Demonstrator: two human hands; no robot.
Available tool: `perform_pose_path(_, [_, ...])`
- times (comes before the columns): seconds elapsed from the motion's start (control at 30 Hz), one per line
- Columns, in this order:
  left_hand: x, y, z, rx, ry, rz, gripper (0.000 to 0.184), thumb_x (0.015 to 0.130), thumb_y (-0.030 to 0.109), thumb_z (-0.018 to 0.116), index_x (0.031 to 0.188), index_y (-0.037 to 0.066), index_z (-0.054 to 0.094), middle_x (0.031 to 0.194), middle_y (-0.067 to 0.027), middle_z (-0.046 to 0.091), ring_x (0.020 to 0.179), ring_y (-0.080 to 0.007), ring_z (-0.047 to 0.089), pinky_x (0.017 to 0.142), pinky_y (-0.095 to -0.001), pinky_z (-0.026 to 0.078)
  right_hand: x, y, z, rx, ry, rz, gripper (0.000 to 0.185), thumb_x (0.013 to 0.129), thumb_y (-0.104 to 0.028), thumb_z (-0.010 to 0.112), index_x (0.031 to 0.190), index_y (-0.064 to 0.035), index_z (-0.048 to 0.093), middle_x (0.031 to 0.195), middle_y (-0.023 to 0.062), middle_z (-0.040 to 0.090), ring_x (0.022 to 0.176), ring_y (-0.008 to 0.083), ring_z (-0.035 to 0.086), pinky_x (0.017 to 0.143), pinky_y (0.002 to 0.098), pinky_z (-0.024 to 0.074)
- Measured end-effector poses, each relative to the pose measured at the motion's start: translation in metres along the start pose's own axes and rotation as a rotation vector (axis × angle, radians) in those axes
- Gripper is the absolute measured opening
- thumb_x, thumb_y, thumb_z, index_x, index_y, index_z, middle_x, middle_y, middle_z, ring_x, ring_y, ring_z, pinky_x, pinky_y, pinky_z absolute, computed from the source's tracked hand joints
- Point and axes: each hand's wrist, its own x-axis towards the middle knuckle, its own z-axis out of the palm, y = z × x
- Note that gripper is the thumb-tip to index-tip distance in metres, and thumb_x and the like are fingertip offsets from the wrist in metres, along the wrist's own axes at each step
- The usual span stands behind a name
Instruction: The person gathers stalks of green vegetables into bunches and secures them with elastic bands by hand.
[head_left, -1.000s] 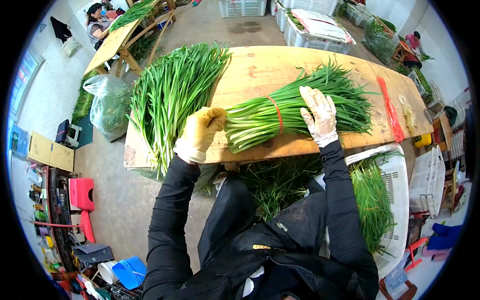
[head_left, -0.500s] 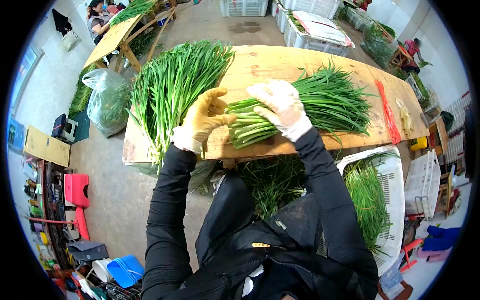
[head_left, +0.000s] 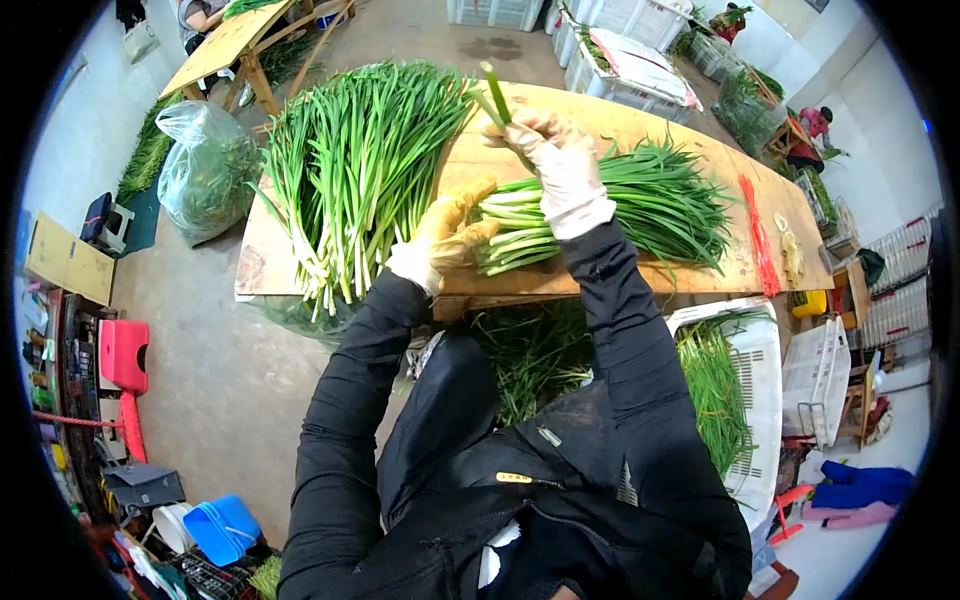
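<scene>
My right hand point(head_left: 562, 170), in a pale glove, is closed on a few garlic chive stalks point(head_left: 497, 98), raised above the table with their cut ends up and to the left. Beneath it lies a neat bunch of garlic chives point(head_left: 650, 200), pale ends to the left and leaves to the right. My left hand point(head_left: 452, 232), in a yellowish glove, rests beside those pale ends with thumb and fingers apart, holding nothing I can see. To its left spreads a large loose pile of garlic chives point(head_left: 365, 160), pale ends towards me.
The wooden table point(head_left: 535, 95) also bears red ties point(head_left: 760, 235) and a pair of gloves point(head_left: 791, 252). A white crate point(head_left: 760, 360) of greens stands at the right near side. A clear bag point(head_left: 207, 175) sits left on the floor. Two people work farther off.
My right hand has risen from the bunch and now has a few stalks in its fingers. My left hand has shifted slightly right, closer to the bunch's pale ends. The view has tilted a little.
</scene>
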Motion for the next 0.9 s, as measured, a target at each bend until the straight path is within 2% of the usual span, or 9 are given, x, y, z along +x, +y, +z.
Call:
perform_pose_path(0.13, [-0.002, 0.005, 0.0, -0.276, 0.06, -0.137, 0.056, 0.078, 0.001, 0.06, 0.128, 0.005, 0.035, 0.124, -0.008, 0.044, 0.111, -0.0157, 0.042, 0.093, -0.0258, 0.034, 0.009, 0.006, 0.0, -0.035, -0.082, 0.126, 0.009, 0.08, -0.001, 0.056, 0.087, 0.0035, 0.059, 0.085, 0.0119, 0.064, 0.08, 0.0165, 0.062, 0.076, 0.027, 0.0477])
perform_pose_path(0.2, [-0.002, 0.013, -0.004, -0.383, 0.266, 0.168, 0.055, 0.078, 0.001, 0.059, 0.128, 0.004, 0.035, 0.124, -0.0094, 0.043, 0.109, -0.0171, 0.043, 0.093, -0.0271, 0.034, 0.005, 0.006, 0.005, -0.117, -0.043, 0.213, 0.01, 0.08, -0.002, 0.056, 0.088, 0.0037, 0.059, 0.085, 0.0116, 0.064, 0.079, 0.0146, 0.061, 0.074, 0.0252, 0.0472])
perform_pose_path(0.4, [0.003, 0.076, -0.013, -0.416, 0.474, 0.182, 0.029, 0.075, 0.003, 0.064, 0.104, 0.003, 0.058, 0.088, -0.0024, 0.062, 0.075, -0.0082, 0.056, 0.072, -0.0208, 0.045, -0.006, 0.009, 0.01, -0.244, -0.003, 0.186, 0.011, 0.08, -0.007, 0.06, 0.089, -0.0011, 0.061, 0.08, 0.0049, 0.063, 0.074, 0.0103, 0.058, 0.074, 0.0235, 0.0436])
perform_pose_path(0.53, [0.009, 0.065, -0.017, -0.537, 0.536, 0.151, 0.016, 0.078, 0.003, 0.062, 0.093, -0.002, 0.06, 0.085, -0.0061, 0.063, 0.074, -0.0093, 0.056, 0.07, -0.0211, 0.046, -0.008, 0.012, 0.017, -0.394, 0.016, 0.161, 0.009, 0.08, -0.008, 0.059, 0.086, -0.0017, 0.061, 0.08, 0.0035, 0.063, 0.073, 0.0084, 0.055, 0.07, 0.0224, 0.0427])
perform_pose_path(0.67, [0.0, 0.063, -0.021, -0.462, 0.563, 0.173, 0.017, 0.081, 0.009, 0.06, 0.095, 0.001, 0.062, 0.085, -0.0056, 0.064, 0.064, -0.0051, 0.054, 0.057, -0.0167, 0.042, 0.001, -0.011, 0.037, -0.116, 0.102, -0.034, 0.006, 0.082, -0.005, 0.055, 0.086, -0.0049, 0.059, 0.083, 0.0072, 0.063, 0.08, 0.0125, 0.059, 0.075, 0.0254, 0.0467])
perform_pose_path(0.7, [-0.003, 0.061, -0.025, -0.469, 0.574, 0.1, 0.017, 0.081, 0.009, 0.06, 0.095, 0.001, 0.062, 0.085, -0.006, 0.064, 0.064, -0.0057, 0.055, 0.057, -0.0168, 0.043, -0.001, -0.027, 0.043, 0.004, 0.128, -0.252, 0.006, 0.083, -0.005, 0.053, 0.088, -0.0049, 0.057, 0.087, 0.0091, 0.062, 0.083, 0.0162, 0.06, 0.077, 0.0285, 0.0485])
perform_pose_path(0.77, [-0.006, 0.055, -0.032, -0.462, 0.605, 0.025, 0.017, 0.082, 0.01, 0.058, 0.095, 0.0, 0.061, 0.085, -0.007, 0.064, 0.065, -0.0077, 0.057, 0.057, -0.0169, 0.045, -0.012, -0.094, 0.055, 0.128, -0.033, -0.352, 0.013, 0.085, -0.013, 0.051, 0.092, -0.0039, 0.056, 0.094, 0.0114, 0.06, 0.082, 0.0182, 0.059, 0.071, 0.0304, 0.0488])
perform_pose_path(0.83, [-0.007, 0.055, -0.04, -0.471, 0.603, 0.047, 0.017, 0.081, 0.012, 0.059, 0.094, 0.0, 0.061, 0.085, -0.0085, 0.064, 0.067, -0.0094, 0.059, 0.059, -0.0182, 0.048, -0.038, -0.154, 0.062, 0.49, -0.221, -0.326, 0.012, 0.088, -0.011, 0.044, 0.08, -0.0059, 0.052, 0.062, -0.0007, 0.045, 0.054, 0.0077, 0.046, 0.052, 0.0248, 0.042])
perform_pose_path(0.9, [-0.004, 0.068, -0.051, -0.47, 0.574, 0.141, 0.015, 0.08, 0.015, 0.061, 0.089, 0.002, 0.062, 0.086, -0.0101, 0.064, 0.067, -0.012, 0.061, 0.06, -0.0203, 0.05, -0.074, -0.184, 0.048, 0.51, -0.266, -0.309, 0.017, 0.09, -0.013, 0.04, 0.075, -0.01, 0.047, 0.056, -0.0038, 0.042, 0.041, 0.0048, 0.042, 0.035, 0.0185, 0.0315])
